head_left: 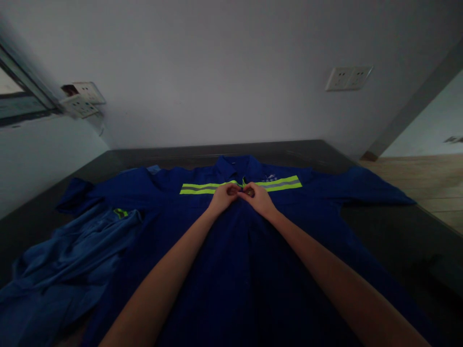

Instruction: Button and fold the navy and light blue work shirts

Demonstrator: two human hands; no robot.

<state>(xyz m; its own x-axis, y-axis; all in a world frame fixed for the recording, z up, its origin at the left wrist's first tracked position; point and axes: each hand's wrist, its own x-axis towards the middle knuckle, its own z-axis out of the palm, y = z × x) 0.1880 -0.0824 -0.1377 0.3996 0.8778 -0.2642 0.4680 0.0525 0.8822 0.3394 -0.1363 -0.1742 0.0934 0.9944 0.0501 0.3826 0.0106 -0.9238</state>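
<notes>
A dark blue work jacket (217,250) lies spread front up, its collar toward the wall and both sleeves stretched out sideways. A yellow-green reflective strip (285,183) with a grey middle band crosses its chest. At the centre of that strip, my left hand (223,196) and my right hand (259,196) meet, fingertips pinched together on the front edges of the jacket. The cloth is slightly raised between them. Any button or fastener there is hidden by my fingers. White lettering and a small logo show on the chest, above the strip's right half.
A lighter blue crumpled garment (79,255) with a bit of yellow-green trim lies at the left, partly beside the jacket's sleeve. The dark tabletop (383,236) meets a pale wall carrying sockets (349,78). Beyond the table's right edge is a wooden floor (423,178).
</notes>
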